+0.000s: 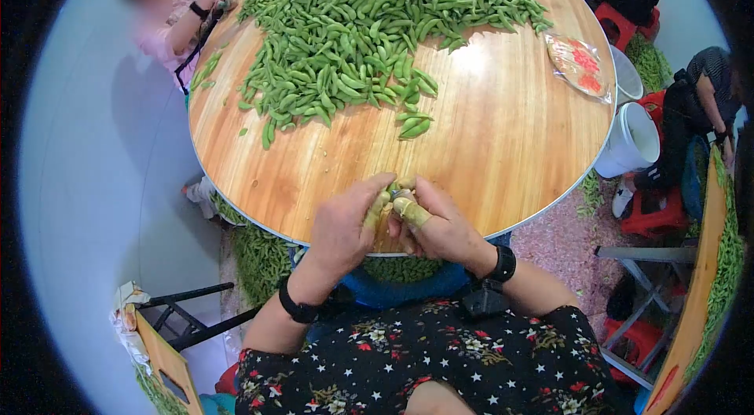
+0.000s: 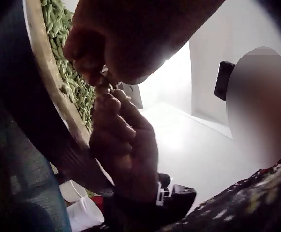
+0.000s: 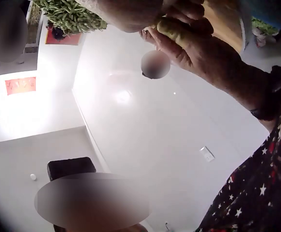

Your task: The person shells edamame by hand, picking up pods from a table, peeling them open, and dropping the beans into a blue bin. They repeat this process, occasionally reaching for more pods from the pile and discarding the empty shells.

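Observation:
Both hands meet just above the table's near edge. In the head view the left hand (image 1: pixel 339 220) pinches a small green pod (image 1: pixel 394 189) between thumb and fingers, and the right hand (image 1: pixel 446 228) grips it from the other side with curled fingers. Greenish-brown stains or coverings show on the thumbs. Beyond the hands lies a large heap of green pods (image 1: pixel 345 46), with a few loose pods (image 1: pixel 414 126) at its near side. The left wrist view shows the left hand (image 2: pixel 135 36) above the right hand (image 2: pixel 123 137), fingertips together; their grip is dark there.
The round wooden table (image 1: pixel 503 140) carries a plastic-wrapped item (image 1: pixel 580 65) at right. White buckets (image 1: pixel 635 138) stand beyond its right edge, near red stools (image 1: pixel 656 215) and a seated person. Another person sits at upper left. More pods lie below the table.

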Tool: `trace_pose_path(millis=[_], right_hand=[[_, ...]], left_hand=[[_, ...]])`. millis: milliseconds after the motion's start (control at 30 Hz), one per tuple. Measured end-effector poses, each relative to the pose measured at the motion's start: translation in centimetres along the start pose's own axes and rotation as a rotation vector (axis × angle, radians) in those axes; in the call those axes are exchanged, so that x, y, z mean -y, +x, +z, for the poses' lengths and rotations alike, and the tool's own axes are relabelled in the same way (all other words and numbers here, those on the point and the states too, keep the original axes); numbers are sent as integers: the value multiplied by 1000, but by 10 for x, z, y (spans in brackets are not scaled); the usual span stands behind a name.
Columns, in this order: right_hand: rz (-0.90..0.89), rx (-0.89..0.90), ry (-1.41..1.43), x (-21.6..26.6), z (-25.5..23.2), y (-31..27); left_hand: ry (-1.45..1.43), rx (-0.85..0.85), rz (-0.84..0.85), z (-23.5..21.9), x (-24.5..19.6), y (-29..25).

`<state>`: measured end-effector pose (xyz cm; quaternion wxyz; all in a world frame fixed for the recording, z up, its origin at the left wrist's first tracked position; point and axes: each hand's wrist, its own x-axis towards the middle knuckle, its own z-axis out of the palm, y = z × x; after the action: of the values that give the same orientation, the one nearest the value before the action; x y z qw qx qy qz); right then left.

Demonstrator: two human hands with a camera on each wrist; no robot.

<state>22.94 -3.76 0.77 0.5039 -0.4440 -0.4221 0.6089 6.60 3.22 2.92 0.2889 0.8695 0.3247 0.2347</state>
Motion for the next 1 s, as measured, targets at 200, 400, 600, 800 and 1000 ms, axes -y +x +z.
trace_pose_path(millis=[200, 400, 600, 800, 1000], right_hand=[[27, 41, 142, 5, 1, -12], [-23, -19, 138, 5, 9, -24], [-25, 11, 111, 11, 17, -39], [-25, -9, 97, 11, 26, -42], [10, -6, 82, 22, 33, -44]], left_hand=[[-196, 37, 18, 0, -4, -7], [-244, 29, 102, -2, -12, -10], [-218, 93, 133, -19, -24, -17], [-219, 123, 169, -26, -18, -20], [-226, 142, 204, -32, -13, -20]])
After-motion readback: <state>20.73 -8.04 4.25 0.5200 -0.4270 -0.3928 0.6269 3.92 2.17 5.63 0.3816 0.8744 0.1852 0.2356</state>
